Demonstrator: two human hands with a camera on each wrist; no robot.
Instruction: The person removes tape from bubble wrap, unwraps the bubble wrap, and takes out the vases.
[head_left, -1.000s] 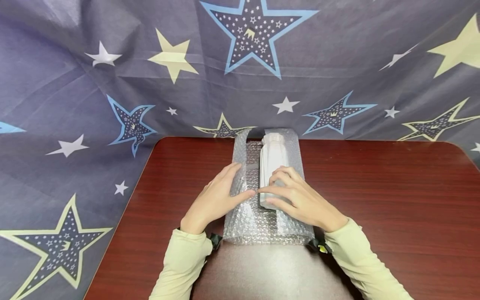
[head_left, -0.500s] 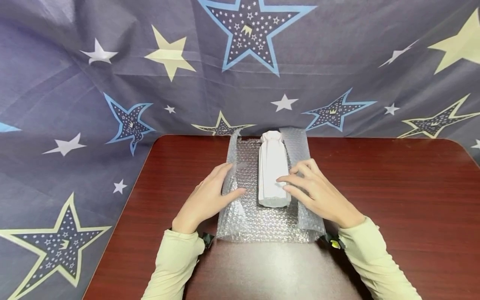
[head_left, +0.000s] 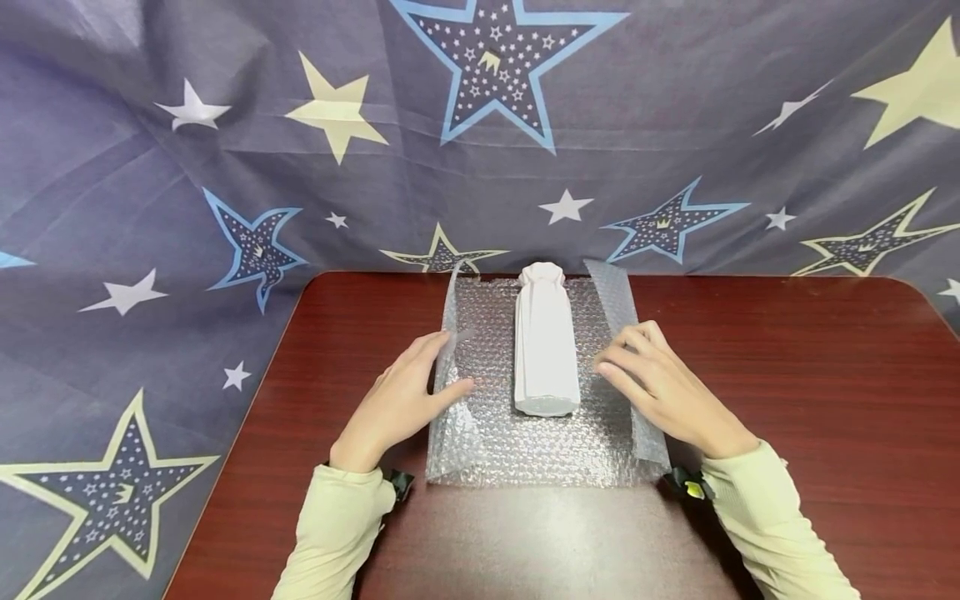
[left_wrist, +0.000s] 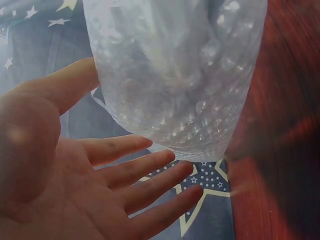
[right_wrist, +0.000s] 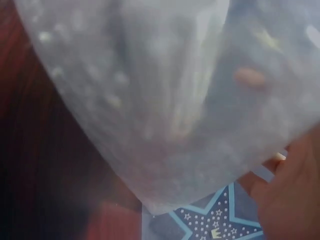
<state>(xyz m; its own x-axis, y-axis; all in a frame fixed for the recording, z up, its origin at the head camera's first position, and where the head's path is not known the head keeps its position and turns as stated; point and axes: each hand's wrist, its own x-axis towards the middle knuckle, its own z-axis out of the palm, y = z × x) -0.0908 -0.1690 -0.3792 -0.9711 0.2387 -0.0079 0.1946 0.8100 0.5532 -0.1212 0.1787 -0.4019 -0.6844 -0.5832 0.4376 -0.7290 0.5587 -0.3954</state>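
Observation:
A white faceted vase lies lengthwise on a sheet of bubble wrap, its narrow neck toward the back. My left hand is at the sheet's left flap, thumb inside and fingers outside. In the left wrist view those fingers are spread and nearly straight under the wrap's edge. My right hand is at the raised right flap, with the fingers bent and the tips reaching past it to the inner side. Through the plastic in the right wrist view a fingertip shows; the wrap hides the others.
All this rests on a dark red wooden table with rounded back corners. Behind and to the left hangs a grey-blue cloth printed with stars. The wrap's back edge touches this cloth.
Both hands have moved apart, the right one farther. The right flap, earlier close against the vase, has swung outward to the right, and the left flap has tilted left. The vase lies fully uncovered.

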